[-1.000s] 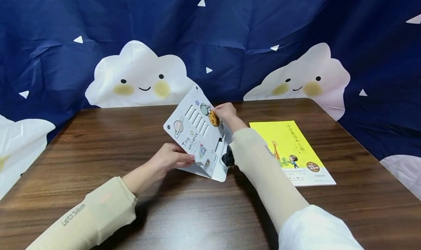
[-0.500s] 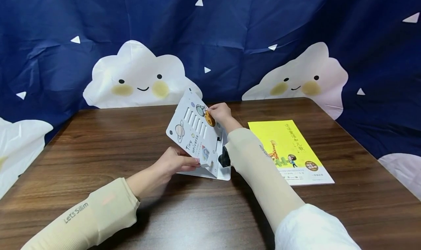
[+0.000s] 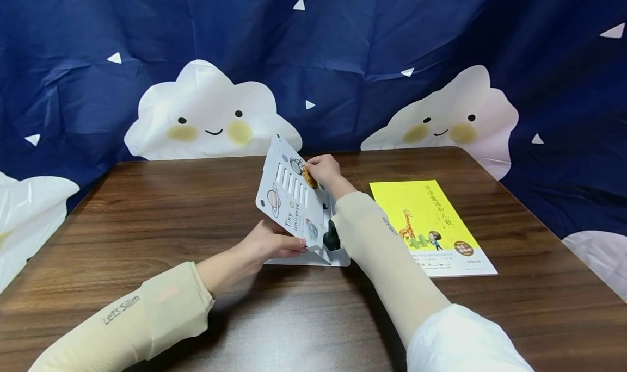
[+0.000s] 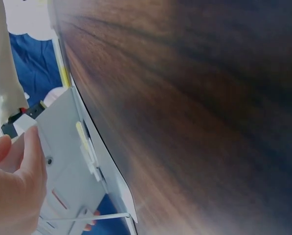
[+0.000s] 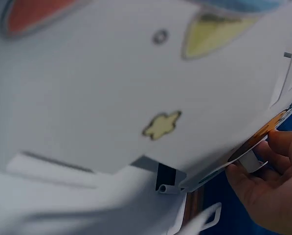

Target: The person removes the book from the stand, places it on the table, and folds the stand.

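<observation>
Both hands hold a white folding book stand (image 3: 286, 198) printed "Tiny universe", with planets and a rocket. Its slotted panel leans up from a flat base plate (image 3: 338, 259) on the table. My left hand (image 3: 266, 242) pinches the panel's lower front corner between thumb and fingers. My right hand (image 3: 324, 169) pinches its far right edge beside the orange planet. The left wrist view shows the panel's underside (image 4: 70, 142) and a thin wire support (image 4: 97, 216). Fingers of the right hand (image 5: 278, 188) curl around the edge in the right wrist view.
Right of the stand a yellow book (image 3: 421, 209) with a giraffe cover lies flat, partly behind the right sleeve (image 3: 387, 263). The brown wooden table (image 3: 186, 198) ends at a blue curtain (image 3: 338, 62) with clouds. A black device (image 3: 332, 236) sits at the right wrist.
The stand's panel has turned and now looks narrower in the head view. My left hand has shifted right with its lower corner; my right hand has moved slightly left, still gripping the edge.
</observation>
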A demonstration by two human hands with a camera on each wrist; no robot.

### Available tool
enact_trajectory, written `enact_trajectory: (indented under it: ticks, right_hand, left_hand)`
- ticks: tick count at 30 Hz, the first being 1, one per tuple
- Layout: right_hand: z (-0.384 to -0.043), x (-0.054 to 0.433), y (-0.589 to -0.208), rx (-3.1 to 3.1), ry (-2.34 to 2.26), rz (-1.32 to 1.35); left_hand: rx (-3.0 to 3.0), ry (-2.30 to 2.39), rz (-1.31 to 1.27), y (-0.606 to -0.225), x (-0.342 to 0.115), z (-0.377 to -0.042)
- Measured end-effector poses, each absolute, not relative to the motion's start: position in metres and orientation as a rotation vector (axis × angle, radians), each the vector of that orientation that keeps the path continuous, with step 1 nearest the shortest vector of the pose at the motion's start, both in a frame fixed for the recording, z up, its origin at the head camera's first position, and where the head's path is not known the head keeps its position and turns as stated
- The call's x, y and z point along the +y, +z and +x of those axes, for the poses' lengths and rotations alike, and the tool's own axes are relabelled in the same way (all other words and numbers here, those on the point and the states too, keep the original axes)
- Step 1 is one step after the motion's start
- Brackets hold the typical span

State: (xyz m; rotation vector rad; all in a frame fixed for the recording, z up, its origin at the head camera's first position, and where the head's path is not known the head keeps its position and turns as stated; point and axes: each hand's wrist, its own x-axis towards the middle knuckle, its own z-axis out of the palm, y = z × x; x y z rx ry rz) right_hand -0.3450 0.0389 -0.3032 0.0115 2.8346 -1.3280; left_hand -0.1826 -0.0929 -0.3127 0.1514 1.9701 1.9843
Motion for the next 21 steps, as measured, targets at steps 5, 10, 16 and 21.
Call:
enact_trajectory:
  ticks: [5, 10, 16, 21]
  right_hand:
    - [-0.3444, 0.0357, -0.3047, 2.808, -1.364, 0.001]
    - [-0.3444, 0.0333, -0.3057, 2.795, -1.395, -0.011]
    - [-0.3459, 0.0341, -0.3065, 2.807, -1.382, -0.047]
    - [-0.3457, 0.0352, -0.3063, 2.771, -1.402, -0.069]
  left_hand:
    - [1.958, 1.997, 0.147, -0.3135, -0.0900, -0.1810]
    - [1.950, 2.004, 0.152, -0.3128, -0.0883, -0.1796]
    - [1.965, 2.005, 0.149, -0.3132, -0.0863, -0.1780]
    - [1.967, 2.014, 0.146, -0.3135, -0.0840, -0.1772]
